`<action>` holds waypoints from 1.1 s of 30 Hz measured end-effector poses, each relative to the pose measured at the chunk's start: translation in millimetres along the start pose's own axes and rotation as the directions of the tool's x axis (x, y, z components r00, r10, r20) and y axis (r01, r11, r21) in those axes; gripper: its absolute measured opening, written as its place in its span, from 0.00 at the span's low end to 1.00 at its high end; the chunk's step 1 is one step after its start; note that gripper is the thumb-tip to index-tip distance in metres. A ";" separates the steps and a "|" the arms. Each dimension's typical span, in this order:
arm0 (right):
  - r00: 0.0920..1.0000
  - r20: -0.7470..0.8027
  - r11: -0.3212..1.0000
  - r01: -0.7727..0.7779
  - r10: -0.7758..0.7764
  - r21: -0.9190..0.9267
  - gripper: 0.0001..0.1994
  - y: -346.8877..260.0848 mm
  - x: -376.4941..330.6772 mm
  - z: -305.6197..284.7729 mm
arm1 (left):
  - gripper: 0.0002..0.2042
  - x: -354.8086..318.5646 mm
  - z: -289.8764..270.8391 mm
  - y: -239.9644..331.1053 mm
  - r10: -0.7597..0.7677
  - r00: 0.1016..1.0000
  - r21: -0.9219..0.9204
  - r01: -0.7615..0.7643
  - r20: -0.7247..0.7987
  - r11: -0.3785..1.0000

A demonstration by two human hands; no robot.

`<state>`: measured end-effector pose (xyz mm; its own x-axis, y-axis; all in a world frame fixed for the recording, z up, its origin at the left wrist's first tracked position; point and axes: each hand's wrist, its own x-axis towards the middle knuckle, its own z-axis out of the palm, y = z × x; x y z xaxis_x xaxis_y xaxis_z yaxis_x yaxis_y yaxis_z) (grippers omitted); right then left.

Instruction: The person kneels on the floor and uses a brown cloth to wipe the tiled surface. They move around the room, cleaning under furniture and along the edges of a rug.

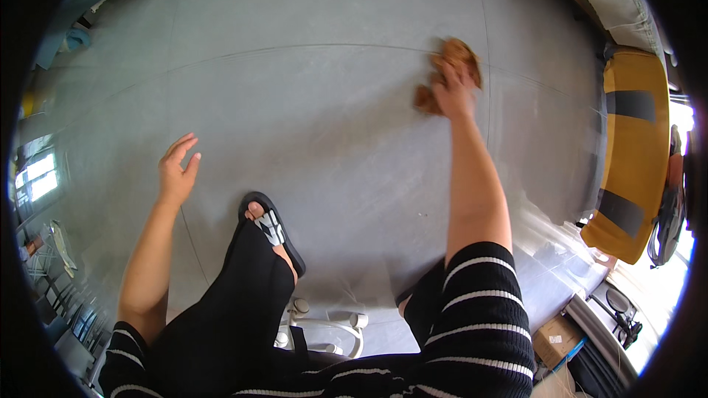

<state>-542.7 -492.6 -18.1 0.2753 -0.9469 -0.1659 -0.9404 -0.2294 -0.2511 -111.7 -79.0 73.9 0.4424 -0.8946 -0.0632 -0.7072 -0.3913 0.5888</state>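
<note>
A crumpled brown cloth (461,53) lies on the grey tiled floor (295,96), ahead and to the right. My right hand (456,88) is over it at the end of an outstretched arm, palm down with its fingers on the cloth. Motion blurs both the cloth and the fingers. My left hand (178,171) is held out over the floor on the left, empty, its fingers a little bent and the thumb apart. Nothing touches it. Below and to its right is my foot in a black and white slipper (273,228).
White chair casters (359,320) stand beneath me. A yellow-orange piece with grey bands (630,155) is at the right, below a pale upholstered edge (616,0). A cardboard box (558,340) sits at lower right. Blue fabric (74,11) hangs at upper left.
</note>
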 end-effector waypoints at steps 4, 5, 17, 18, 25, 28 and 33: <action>0.987 -0.076 0.985 -0.131 0.140 0.114 0.32 161.2 -90.7 -5.3 | 0.14 -7.7 -5.3 16.5 0.040 0.999 0.057 -0.040 0.018 0.998; 0.984 -0.089 0.983 -0.141 0.152 0.116 0.32 190.1 -120.6 -3.3 | 0.14 -9.5 -4.3 22.8 0.065 0.998 0.063 -0.067 0.027 0.996; 0.966 -0.165 0.970 0.219 -0.199 0.111 0.24 -103.5 -203.4 63.8 | 0.14 -61.3 18.4 70.9 0.192 0.981 0.029 -0.193 0.042 0.981; 0.949 -0.094 0.940 0.311 -0.300 0.141 0.24 -141.5 -205.9 70.5 | 0.14 -63.9 18.2 79.7 0.201 0.979 0.020 -0.202 0.045 0.979; 0.601 0.317 0.654 0.751 -0.734 0.091 0.25 -223.1 -254.8 83.2 | 0.13 -81.3 18.6 60.2 0.143 0.988 -0.009 -0.143 0.054 0.990; 0.883 0.186 0.903 0.421 -0.430 0.088 0.25 -156.0 -214.2 46.3 | 0.13 -95.9 12.3 31.3 0.087 0.995 0.005 -0.088 0.042 0.996; 0.961 -0.027 0.960 -0.274 0.276 0.066 0.30 16.7 -192.7 1.5 | 0.13 -97.6 17.3 23.0 0.038 0.998 0.000 -0.038 0.059 0.999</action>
<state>-611.2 -313.6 8.2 -0.0007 -0.9793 -0.2025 -0.9646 0.0541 -0.2580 -180.7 -4.4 79.7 0.3815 -0.9202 -0.0882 -0.7239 -0.3567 0.5905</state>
